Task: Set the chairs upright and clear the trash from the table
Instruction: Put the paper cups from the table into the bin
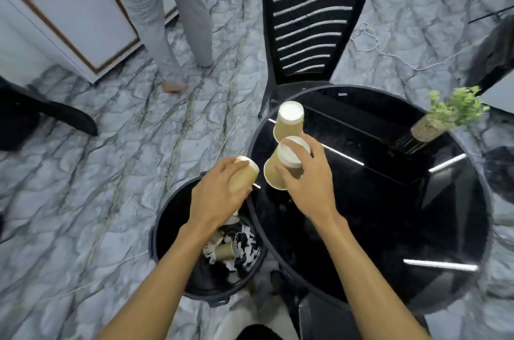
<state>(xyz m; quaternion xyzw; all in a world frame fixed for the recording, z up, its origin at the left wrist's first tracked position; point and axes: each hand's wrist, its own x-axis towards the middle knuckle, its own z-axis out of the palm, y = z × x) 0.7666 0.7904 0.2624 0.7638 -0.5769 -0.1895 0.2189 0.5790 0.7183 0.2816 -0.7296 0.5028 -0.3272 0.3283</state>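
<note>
Our left hand [219, 195] wraps around a tan paper cup [244, 174] over the black bin [167, 228], which holds cups and torn paper. Our right hand [306, 186] pinches a tipped tan cup [278, 170] on the shiny black table [389, 214]. Behind it another cup [289, 121] stands upside down, and a black chair [311, 22] stands upright.

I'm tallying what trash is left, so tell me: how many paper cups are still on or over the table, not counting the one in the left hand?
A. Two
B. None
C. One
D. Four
A: the right hand grips one paper cup upside down at the table edge, and a second cup stands inverted just beyond it.
</note>
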